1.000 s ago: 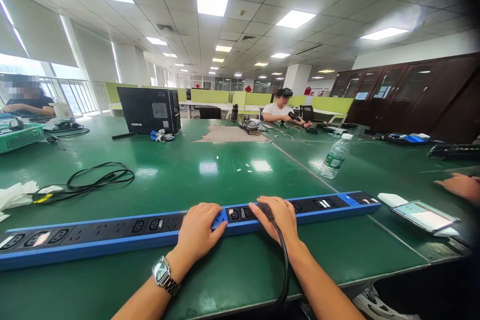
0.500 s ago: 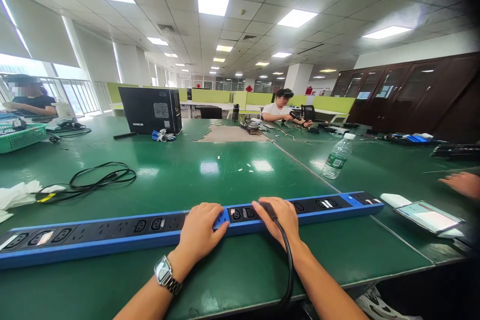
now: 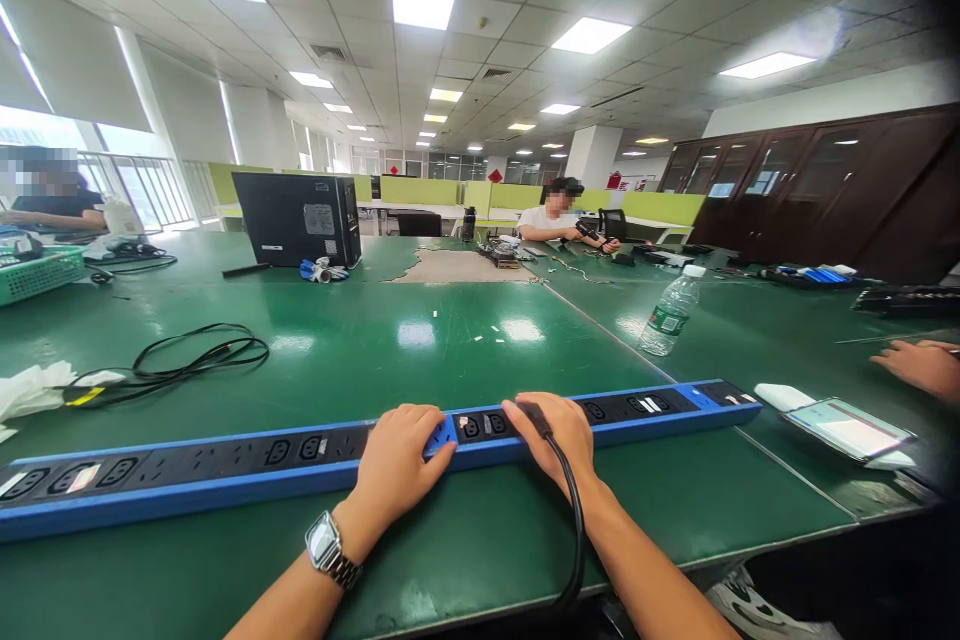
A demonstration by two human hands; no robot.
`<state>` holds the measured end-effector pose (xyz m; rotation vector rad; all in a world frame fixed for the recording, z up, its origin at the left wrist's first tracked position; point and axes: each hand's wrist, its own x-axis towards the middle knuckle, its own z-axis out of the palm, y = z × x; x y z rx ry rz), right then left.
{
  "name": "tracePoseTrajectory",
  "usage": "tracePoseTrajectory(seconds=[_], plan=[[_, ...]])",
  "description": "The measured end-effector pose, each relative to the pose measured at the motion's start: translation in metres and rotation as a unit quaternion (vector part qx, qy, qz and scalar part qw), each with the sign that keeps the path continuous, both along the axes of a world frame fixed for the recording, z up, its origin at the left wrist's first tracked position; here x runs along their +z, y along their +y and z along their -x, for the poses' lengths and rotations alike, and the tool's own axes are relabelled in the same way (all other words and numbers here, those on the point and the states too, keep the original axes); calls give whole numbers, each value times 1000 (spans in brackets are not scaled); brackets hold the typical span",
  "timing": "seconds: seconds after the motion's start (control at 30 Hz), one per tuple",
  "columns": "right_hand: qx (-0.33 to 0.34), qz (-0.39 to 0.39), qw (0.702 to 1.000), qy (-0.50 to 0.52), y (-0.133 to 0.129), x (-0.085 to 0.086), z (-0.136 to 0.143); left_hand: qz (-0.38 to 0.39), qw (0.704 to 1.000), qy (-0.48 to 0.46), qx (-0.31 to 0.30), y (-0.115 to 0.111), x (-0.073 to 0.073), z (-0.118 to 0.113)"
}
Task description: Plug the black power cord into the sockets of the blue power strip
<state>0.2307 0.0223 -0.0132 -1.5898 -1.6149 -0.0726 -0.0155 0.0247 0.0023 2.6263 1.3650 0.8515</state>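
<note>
A long blue power strip (image 3: 187,497) with black sockets lies across the front of the table. My left hand (image 3: 400,460), with a watch (image 3: 324,540) on its wrist, rests over the strip left of centre, fingers curled over its far side and thumb on a blue socket section. Farther right, my right hand (image 3: 556,435) closes on a black plug (image 3: 536,417) at the strip's top face. From it a thick black cable (image 3: 576,520) loops down past the table's front edge. The plug's lower end and the sockets beneath it are hidden by my fingers.
A water bottle (image 3: 670,312) stands beyond the strip, and a tablet-like screen (image 3: 847,425) lies past its right end. At the right edge is another person's hand (image 3: 915,367). A coiled black cable (image 3: 202,355) and a computer case (image 3: 296,222) are on the left.
The view has shifted very slightly. Both my hands keep their places on the strip and the plug. The other person's hand at right shows a little more.
</note>
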Motion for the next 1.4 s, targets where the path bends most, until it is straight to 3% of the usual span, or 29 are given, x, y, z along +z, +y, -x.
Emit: tracePoseTrajectory(seconds=[0.17, 0.33, 0.63, 0.9, 1.4], plan=[[-3, -23, 995, 101, 1, 0, -3, 1, 1000, 0, 2, -1, -1, 1], [2, -2, 1000, -2, 2, 1, -2, -4, 1000, 4, 7, 0, -1, 0], [8, 18, 997, -69, -1, 4, 2, -16, 1000, 8, 2, 2, -3, 0], [-69, 7, 994, -83, 4, -7, 5, -24, 1000, 9, -1, 2, -3, 0], [-32, 32, 999, -13, -2, 4, 7, -34, 999, 4, -3, 4, -3, 0]])
